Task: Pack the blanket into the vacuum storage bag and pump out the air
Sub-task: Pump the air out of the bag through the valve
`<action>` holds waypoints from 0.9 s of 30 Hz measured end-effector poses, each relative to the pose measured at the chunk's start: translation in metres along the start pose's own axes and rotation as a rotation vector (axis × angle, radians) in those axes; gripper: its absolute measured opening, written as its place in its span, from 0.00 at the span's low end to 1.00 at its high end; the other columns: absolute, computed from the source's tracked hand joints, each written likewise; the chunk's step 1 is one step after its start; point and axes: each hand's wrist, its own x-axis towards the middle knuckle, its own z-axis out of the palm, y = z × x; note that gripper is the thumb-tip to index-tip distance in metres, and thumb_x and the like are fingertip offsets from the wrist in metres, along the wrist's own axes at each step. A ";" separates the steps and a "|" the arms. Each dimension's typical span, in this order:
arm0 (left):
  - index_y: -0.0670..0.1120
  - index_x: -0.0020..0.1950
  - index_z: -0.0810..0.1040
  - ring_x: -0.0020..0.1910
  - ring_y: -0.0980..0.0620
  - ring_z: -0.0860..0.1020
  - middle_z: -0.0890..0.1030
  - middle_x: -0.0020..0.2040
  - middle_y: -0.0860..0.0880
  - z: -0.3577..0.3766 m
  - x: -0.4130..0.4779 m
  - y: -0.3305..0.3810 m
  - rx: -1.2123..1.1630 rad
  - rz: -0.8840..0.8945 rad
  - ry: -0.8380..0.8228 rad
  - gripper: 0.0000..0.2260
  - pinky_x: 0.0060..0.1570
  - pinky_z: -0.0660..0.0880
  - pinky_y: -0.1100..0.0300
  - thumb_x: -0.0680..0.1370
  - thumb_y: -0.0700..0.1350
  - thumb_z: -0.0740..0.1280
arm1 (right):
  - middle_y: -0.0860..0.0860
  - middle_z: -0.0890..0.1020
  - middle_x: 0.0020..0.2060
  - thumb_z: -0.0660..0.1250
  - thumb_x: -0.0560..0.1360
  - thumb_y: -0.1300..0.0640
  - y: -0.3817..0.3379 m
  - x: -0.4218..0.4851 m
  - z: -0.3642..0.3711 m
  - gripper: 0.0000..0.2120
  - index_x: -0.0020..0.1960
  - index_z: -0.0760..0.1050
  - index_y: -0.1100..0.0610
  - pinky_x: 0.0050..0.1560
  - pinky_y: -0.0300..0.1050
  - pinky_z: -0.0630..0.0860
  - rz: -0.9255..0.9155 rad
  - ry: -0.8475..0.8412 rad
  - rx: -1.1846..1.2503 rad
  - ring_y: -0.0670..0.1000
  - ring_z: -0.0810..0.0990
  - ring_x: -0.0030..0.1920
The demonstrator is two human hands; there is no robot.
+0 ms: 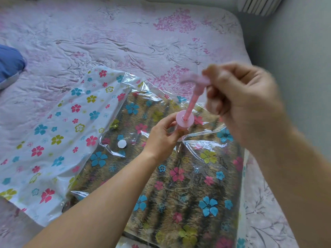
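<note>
Blanket (179, 194) already bagged; pumping underway: left hand (161, 135) grips the pump (184, 120) barrel at centre, right hand (238, 97) clasps its raised handle.

Vacuum storage bag (220, 138): thin clear plastic, shiny, crinkly, flower prints on it; empty part (53, 133) looks milky white. Blanket (179, 190) inside bag: fuzzy cloth, brown with dark stripes, soft and matt. Pump (185, 119): pink plastic, smooth, not very shiny. Small cap (122, 144) on bag: white plastic, smooth. Bed cover (125, 42): soft quilted cloth, wrinkly, matt, pink flowers. Pillow (9, 63): blue cloth, matt.
</note>
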 end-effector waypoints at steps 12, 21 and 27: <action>0.52 0.66 0.82 0.63 0.59 0.81 0.85 0.61 0.52 0.000 0.001 0.002 0.009 -0.023 0.004 0.14 0.53 0.77 0.70 0.80 0.44 0.73 | 0.51 0.81 0.29 0.69 0.80 0.62 0.060 -0.009 -0.005 0.07 0.43 0.80 0.62 0.28 0.40 0.73 0.310 0.127 -0.265 0.47 0.75 0.25; 0.58 0.68 0.80 0.65 0.59 0.79 0.83 0.64 0.56 0.002 0.002 0.004 0.010 -0.023 -0.004 0.19 0.56 0.77 0.70 0.79 0.44 0.74 | 0.52 0.80 0.28 0.71 0.78 0.59 -0.001 0.006 -0.002 0.08 0.40 0.82 0.58 0.25 0.38 0.69 -0.062 0.018 0.032 0.48 0.73 0.22; 0.49 0.64 0.82 0.60 0.62 0.82 0.86 0.57 0.53 0.002 -0.001 0.005 -0.023 -0.012 0.020 0.12 0.51 0.76 0.73 0.80 0.42 0.73 | 0.52 0.80 0.29 0.68 0.80 0.61 0.068 -0.008 -0.004 0.08 0.45 0.79 0.65 0.29 0.42 0.73 0.340 0.133 -0.262 0.48 0.74 0.25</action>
